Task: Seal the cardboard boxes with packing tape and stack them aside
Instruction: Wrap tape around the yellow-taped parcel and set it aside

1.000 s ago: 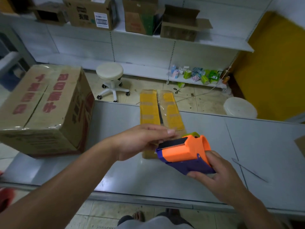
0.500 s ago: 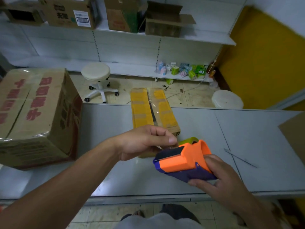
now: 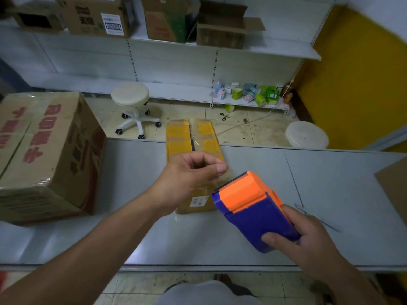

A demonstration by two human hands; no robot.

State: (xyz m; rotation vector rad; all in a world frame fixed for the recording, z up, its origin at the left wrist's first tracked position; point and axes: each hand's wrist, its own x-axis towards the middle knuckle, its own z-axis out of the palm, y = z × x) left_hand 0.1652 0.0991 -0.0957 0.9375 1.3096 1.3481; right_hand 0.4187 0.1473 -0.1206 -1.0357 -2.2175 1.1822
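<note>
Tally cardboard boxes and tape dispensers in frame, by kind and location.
Cardboard boxes on grey table: 2 (large red-printed brown box, narrow yellow-taped box)
Cardboard boxes on upper white shelf: 4 (dark open box, barcode-labelled box, green-printed box, open-flapped box)
Orange-and-blue plastic tape dispenser, in right hand: 1
Total: 7
Cropped cardboard at right edge: uncounted.

Dim, soft-focus, edges warped, blurred

Matt plastic tape dispenser point(image 3: 251, 205); taped glossy cardboard box point(image 3: 193, 150); smooth table point(image 3: 341, 183).

6 boxes point(image 3: 50, 150), 2 stools point(image 3: 130, 95), 1 tape disp. point(image 3: 253, 208), 1 scissors point(image 3: 224, 116)
</note>
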